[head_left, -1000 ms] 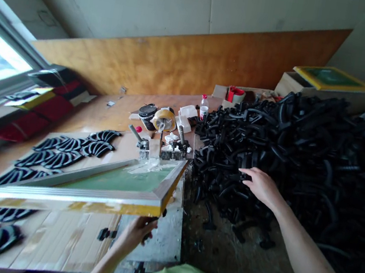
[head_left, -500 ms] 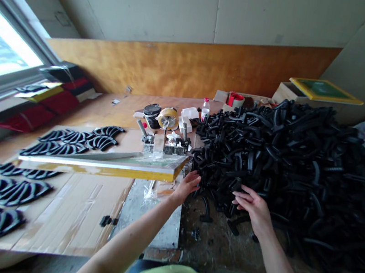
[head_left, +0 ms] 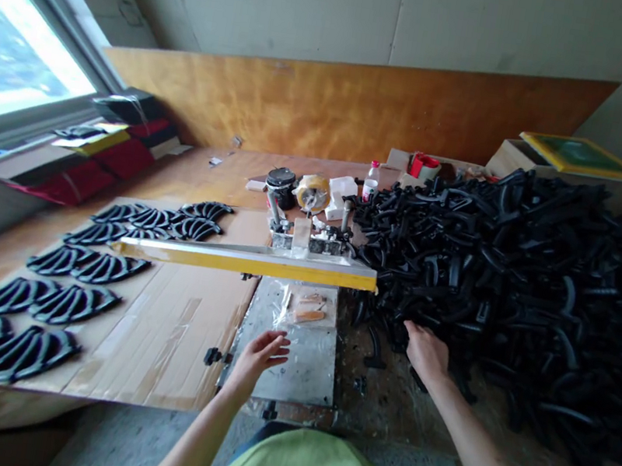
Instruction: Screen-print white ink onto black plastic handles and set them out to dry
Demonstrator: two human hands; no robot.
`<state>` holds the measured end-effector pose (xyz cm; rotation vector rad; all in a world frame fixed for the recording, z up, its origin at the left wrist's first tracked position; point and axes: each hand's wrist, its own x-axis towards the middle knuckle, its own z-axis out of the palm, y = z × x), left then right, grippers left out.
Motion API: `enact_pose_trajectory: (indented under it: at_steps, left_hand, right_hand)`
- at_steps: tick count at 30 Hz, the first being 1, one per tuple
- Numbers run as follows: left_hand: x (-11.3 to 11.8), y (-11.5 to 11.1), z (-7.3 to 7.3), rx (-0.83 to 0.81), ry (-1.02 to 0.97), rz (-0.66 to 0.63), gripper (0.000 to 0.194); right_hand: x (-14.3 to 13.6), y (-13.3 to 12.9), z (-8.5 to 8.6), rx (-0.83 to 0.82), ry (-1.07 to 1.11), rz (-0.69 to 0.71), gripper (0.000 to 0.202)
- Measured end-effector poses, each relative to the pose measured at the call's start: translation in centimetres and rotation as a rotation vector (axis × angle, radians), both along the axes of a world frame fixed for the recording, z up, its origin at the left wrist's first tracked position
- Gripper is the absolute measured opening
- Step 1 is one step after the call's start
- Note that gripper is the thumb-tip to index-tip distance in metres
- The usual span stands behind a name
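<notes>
the pile of black curved parts lies in front of my right grip and spreads away to its right; that grip is at the pile's near edge, fingers drawn in. i cannot tell from here whether it has a part in it. half a second ago its fingers were spread beside the parts, so it looks to me more committed to the pile now.

my left grip hangs over the metal plate, loosely curled, with nothing visible in it. it has come back from beside the pile's near-left edge. just beyond it, under clear film on the plate, sits an orange-brown piece.

further beyond the left grip, the yellow-edged frame is now seen edge-on; a second ago its green mesh showed and the left grip was at its near edge. i judge that leaves the plate within reach of both grips.

to the left grip's left, a cardboard sheet bears fanned rows of black parts. past the frame, a roll of tape and a bottle stand on the tabletop.
</notes>
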<state>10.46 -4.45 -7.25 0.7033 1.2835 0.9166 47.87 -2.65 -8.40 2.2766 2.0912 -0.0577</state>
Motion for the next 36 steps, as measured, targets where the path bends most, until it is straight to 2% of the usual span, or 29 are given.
enact_pose_trajectory:
  at_steps: [4, 7, 9, 12, 15, 18, 21, 24, 26, 29, 32, 34, 36]
  left_hand:
    - [-5.6, -0.6, -0.2, 0.006, 0.037, 0.095, 0.053]
    - [-9.3, -0.4, -0.2, 0.011, 0.065, 0.146, 0.057]
    - [-11.2, 0.2, -0.1, 0.023, 0.079, 0.151, 0.058]
    - [-12.7, 2.0, 0.5, 0.066, 0.092, 0.130, 0.057]
    - [-13.0, 4.0, 1.5, 0.136, 0.086, 0.080, 0.055]
    - [-13.0, 5.4, 2.3, 0.182, 0.072, 0.038, 0.052]
    - [-12.9, 5.9, 2.9, 0.180, 0.066, 0.035, 0.052]
    - [-12.4, 6.6, 4.3, 0.208, 0.062, 0.082, 0.051]
    - [-11.7, 7.7, 6.1, 0.290, 0.036, 0.141, 0.048]
    - [-10.1, 10.0, 9.8, 0.440, 0.000, 0.248, 0.042]
    - [-8.3, 11.6, 12.9, 0.547, 0.005, 0.258, 0.042]
    - [-7.5, 11.7, 13.9, 0.566, 0.044, 0.240, 0.045]
    - [-7.5, 11.0, 14.0, 0.563, 0.101, 0.225, 0.048]
  right_hand:
    - [0.0, 0.8, 0.8, 0.089, -0.103, 0.071, 0.028]
    - [-1.8, 1.7, 2.4, 0.180, -0.058, 0.113, 0.013]
    - [-5.0, 2.6, 3.4, 0.211, 0.071, 0.154, 0.018]
    - [-12.0, 4.4, 3.6, 0.238, 0.317, 0.269, 0.024]
    - [-18.4, 6.4, 2.1, 0.272, 0.445, 0.453, 0.015]
    - [-21.4, 7.6, 0.1, 0.252, 0.454, 0.518, 0.011]
    - [-21.5, 7.7, -0.9, 0.241, 0.418, 0.526, 0.017]
    - [-20.7, 7.3, -1.0, 0.229, 0.376, 0.535, 0.024]
    - [-20.3, 7.3, -0.9, 0.205, 0.353, 0.562, 0.025]
    - [-20.3, 7.4, -0.7, 0.175, 0.336, 0.611, 0.026]
    - [-20.7, 7.4, -0.6, 0.169, 0.340, 0.619, 0.028]
    - [-20.7, 7.2, -0.4, 0.183, 0.369, 0.631, 0.031]
    - [-19.6, 6.8, 0.0, 0.204, 0.450, 0.589, 0.033]
